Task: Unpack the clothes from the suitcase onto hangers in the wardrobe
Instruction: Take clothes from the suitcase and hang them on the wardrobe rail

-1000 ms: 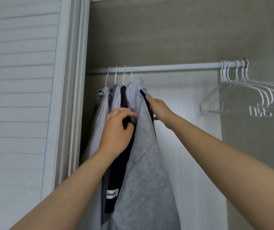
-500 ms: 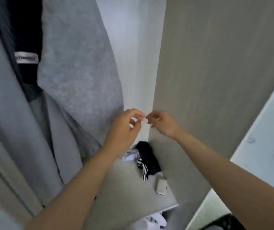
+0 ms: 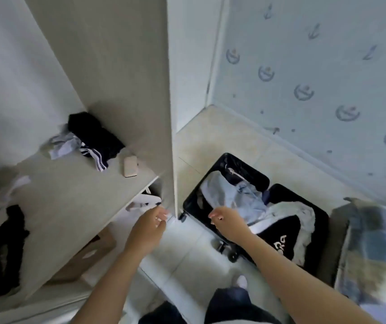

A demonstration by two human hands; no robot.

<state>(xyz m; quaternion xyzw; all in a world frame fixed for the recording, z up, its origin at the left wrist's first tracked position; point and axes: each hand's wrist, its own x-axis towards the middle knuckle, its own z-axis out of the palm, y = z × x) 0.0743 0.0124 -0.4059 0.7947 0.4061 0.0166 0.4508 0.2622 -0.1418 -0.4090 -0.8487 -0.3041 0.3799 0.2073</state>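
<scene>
View tilting down from hanging grey clothes, now out of frame, to floor. Hands dropping and spreading, fingertips no longer meeting. Left hand (image 3: 148, 226) hanging by front edge of wardrobe shelf (image 3: 70, 202), fingers loosely curled, holding nothing. Right hand (image 3: 228, 222) hovering over open black suitcase (image 3: 236, 163), fingers relaxed, empty. Suitcase lying on floor beside wardrobe side panel (image 3: 140, 78), light blue garment (image 3: 238, 195) and black garment with white lettering (image 3: 278, 232) lying inside. Black striped garment (image 3: 96, 139) staying on shelf.

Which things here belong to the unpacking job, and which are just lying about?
Job: suitcase, light blue garment and black lettered garment inside it, wardrobe shelf.
Lying about: beige case on the shelf, cardboard box below it, patterned fabric at right.
</scene>
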